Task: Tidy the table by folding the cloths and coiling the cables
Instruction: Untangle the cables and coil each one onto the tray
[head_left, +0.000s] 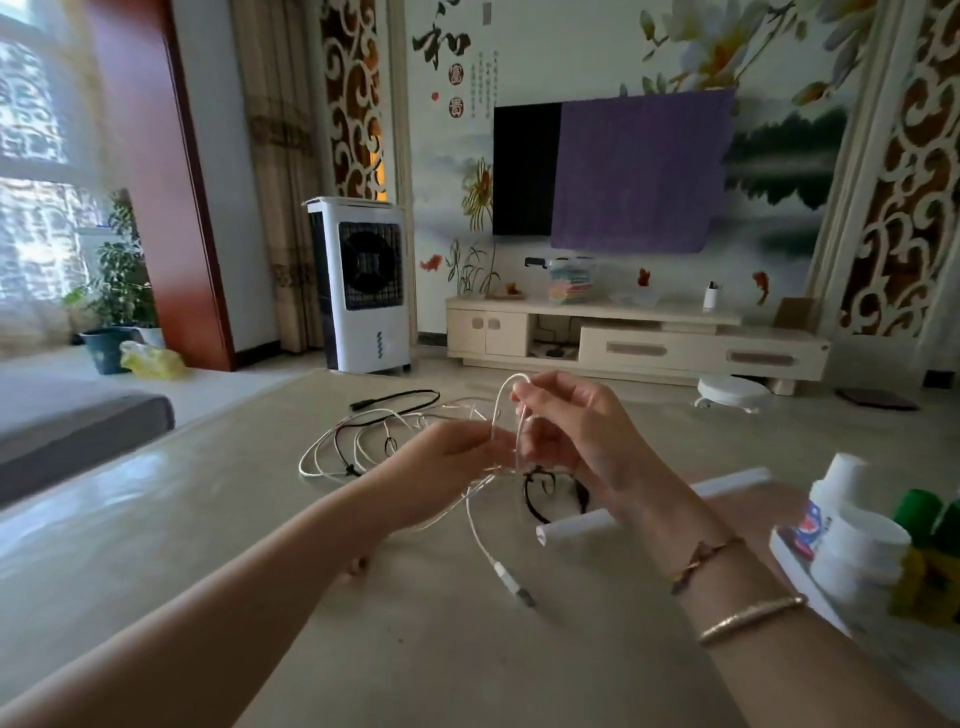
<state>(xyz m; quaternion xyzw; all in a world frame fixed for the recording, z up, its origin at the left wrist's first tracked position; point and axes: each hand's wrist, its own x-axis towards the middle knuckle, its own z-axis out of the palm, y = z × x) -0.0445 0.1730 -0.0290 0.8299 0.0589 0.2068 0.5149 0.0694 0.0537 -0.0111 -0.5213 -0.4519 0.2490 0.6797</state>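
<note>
From the head camera, both bare hands are raised just above a glossy beige tabletop (218, 519), meeting near the middle of the view. The left hand (441, 467) reaches in from the lower left with its fingers drawn together, pinching strands of a thin white cable (485, 540). The right hand (576, 431), wearing two gold bangles at the wrist, has its fingertips closed on a small upright loop of the same white cable, which arches over the top of the fingers. Below the hands, one end of the white cable trails down toward the viewer and ends in a white and grey plug (514, 584) lying on the tabletop. More of its loose loops spread across the table to the left of the hands and beyond them, uncoiled. A thin black cable (397, 399) lies farther back, tangled in part with the white loops, and another dark loop of cable (540, 493) sits on the table under the right hand; whether the two are one cable cannot be told. A white rolled tube (649, 506) lies on the table beneath the right forearm. At the right edge stand white plastic bottles (852, 540), with green and yellow objects beside them that are too blurred to identify. Beyond the table, a white air cooler (363, 283) stands on the floor, and a purple cloth (639, 171) hangs over a wall-mounted television.
</note>
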